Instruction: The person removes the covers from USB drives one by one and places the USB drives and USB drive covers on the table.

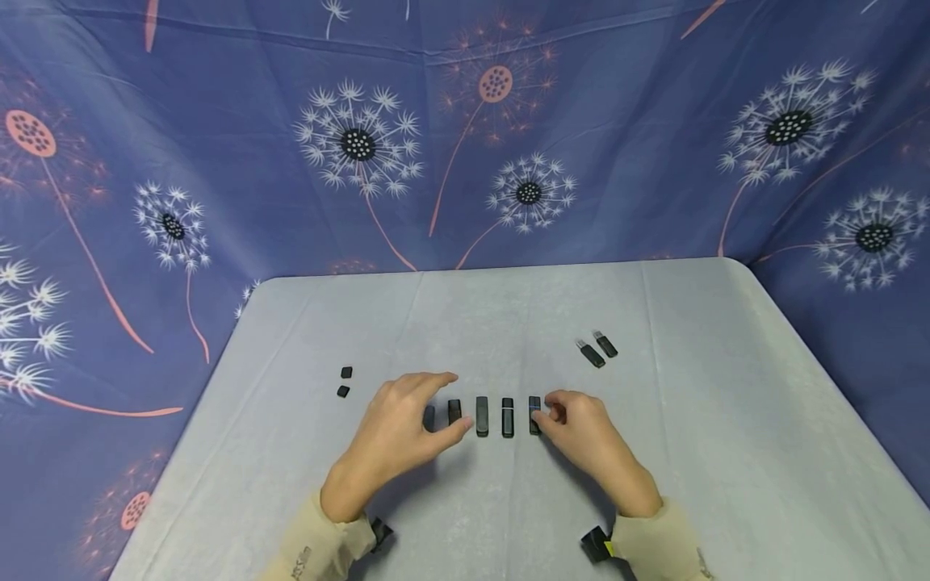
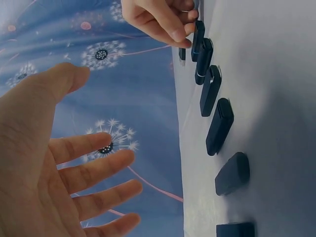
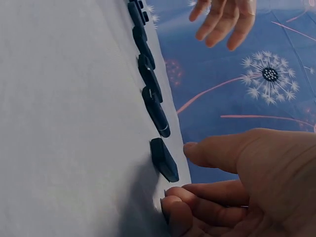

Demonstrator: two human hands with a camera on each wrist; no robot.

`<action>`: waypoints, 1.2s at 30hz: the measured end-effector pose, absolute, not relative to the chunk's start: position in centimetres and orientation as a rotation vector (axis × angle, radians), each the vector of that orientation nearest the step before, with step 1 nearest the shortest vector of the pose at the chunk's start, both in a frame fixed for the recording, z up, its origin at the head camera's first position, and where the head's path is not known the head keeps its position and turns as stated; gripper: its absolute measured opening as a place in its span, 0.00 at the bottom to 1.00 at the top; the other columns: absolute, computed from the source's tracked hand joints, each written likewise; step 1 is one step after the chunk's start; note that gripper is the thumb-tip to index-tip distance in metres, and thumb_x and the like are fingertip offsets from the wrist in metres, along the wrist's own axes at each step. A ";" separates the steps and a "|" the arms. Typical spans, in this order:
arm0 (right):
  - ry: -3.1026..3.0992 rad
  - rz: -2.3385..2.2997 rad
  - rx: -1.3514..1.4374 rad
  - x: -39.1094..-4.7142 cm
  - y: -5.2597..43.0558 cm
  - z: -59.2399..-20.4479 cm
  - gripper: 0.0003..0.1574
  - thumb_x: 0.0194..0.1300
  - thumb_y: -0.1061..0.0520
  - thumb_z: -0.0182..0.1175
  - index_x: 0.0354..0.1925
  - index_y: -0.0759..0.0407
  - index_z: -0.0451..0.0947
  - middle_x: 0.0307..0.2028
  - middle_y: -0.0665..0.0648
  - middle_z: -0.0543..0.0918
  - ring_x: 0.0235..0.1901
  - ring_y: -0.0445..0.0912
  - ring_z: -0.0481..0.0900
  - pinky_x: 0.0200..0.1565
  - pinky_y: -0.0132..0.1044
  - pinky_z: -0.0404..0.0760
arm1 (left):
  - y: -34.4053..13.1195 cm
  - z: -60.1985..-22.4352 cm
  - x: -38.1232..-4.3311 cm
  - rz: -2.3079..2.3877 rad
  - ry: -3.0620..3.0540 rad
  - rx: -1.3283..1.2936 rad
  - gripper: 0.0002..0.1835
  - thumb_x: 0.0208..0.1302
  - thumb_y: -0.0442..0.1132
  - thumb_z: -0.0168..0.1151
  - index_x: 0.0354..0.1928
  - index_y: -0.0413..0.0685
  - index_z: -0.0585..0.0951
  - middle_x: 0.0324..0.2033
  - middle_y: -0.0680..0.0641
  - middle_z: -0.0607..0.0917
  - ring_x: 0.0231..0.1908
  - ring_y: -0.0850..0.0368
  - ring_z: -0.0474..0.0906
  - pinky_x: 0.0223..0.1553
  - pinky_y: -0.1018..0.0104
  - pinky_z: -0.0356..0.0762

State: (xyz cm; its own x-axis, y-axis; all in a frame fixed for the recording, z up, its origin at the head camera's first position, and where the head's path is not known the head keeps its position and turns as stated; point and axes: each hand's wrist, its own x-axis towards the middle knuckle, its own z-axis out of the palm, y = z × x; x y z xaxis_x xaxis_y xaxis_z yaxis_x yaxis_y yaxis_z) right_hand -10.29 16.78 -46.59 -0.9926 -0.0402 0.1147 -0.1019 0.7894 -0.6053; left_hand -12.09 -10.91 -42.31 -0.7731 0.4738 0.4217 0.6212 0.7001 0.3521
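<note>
My left hand (image 1: 407,420) is spread, thumb apart from the fingers, above the left part of a row of several dark USB flash drives (image 1: 482,416). Nothing is in its grasp; in the left wrist view the palm (image 2: 29,163) and fingers show bare. My right hand (image 1: 584,428) is at the row's right end, its thumb overlapping a flash drive (image 1: 534,403) in the head view. From the right wrist, that thumb looks apart from the nearest drive (image 3: 164,160), and the other fingers (image 3: 177,212) curl loosely. Something dark lies partly hidden at those fingertips.
Two flash drives (image 1: 591,353) with bare metal plugs lie at the back right. Two small black caps (image 1: 346,372) are left of the row. A pale grey cloth (image 1: 726,387) covers the table. Behind hangs a blue dandelion-print curtain (image 1: 617,161).
</note>
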 end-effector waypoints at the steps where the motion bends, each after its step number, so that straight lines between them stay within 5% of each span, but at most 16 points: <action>1: -2.886 0.979 0.113 -10.3 16.7 -46.6 0.09 0.62 0.59 0.72 0.36 0.65 0.84 0.23 0.49 0.77 0.27 0.41 0.73 0.35 0.40 0.79 | -10.9 -42.3 -12.1 -0.700 -2.610 -0.870 0.30 0.58 0.62 0.73 0.58 0.53 0.85 0.49 0.50 0.90 0.50 0.51 0.87 0.51 0.50 0.84; 11: -2.946 0.914 0.019 -10.0 14.9 -46.6 0.20 0.58 0.54 0.76 0.37 0.70 0.83 0.25 0.55 0.76 0.28 0.47 0.74 0.35 0.45 0.80 | -10.0 -43.0 -11.8 -0.706 -2.599 -0.913 0.31 0.57 0.62 0.74 0.57 0.52 0.86 0.48 0.50 0.90 0.48 0.52 0.88 0.50 0.53 0.85; 20: -2.932 0.908 -0.065 -9.9 14.7 -46.7 0.08 0.55 0.64 0.70 0.30 0.65 0.79 0.28 0.57 0.79 0.28 0.48 0.75 0.32 0.45 0.79 | -8.6 -44.1 -11.5 -0.753 -2.669 -0.938 0.29 0.60 0.61 0.72 0.57 0.51 0.85 0.50 0.51 0.90 0.51 0.55 0.87 0.52 0.58 0.85; 36: -2.896 1.088 -0.010 -10.1 16.8 -45.7 0.08 0.64 0.63 0.71 0.40 0.65 0.84 0.29 0.53 0.77 0.30 0.44 0.73 0.35 0.39 0.74 | -7.6 -44.4 -11.3 -0.757 -2.709 -0.959 0.27 0.63 0.60 0.71 0.57 0.50 0.86 0.50 0.51 0.90 0.50 0.55 0.87 0.49 0.57 0.86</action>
State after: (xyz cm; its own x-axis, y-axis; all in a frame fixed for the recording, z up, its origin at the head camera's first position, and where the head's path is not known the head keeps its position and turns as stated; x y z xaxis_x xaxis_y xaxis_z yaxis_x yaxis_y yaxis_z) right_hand -10.12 16.81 -45.65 -0.9988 0.0227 0.0428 -0.0111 0.7527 -0.6583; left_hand -11.30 -7.59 -44.43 -0.7788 0.5412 0.3172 0.6273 0.6641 0.4068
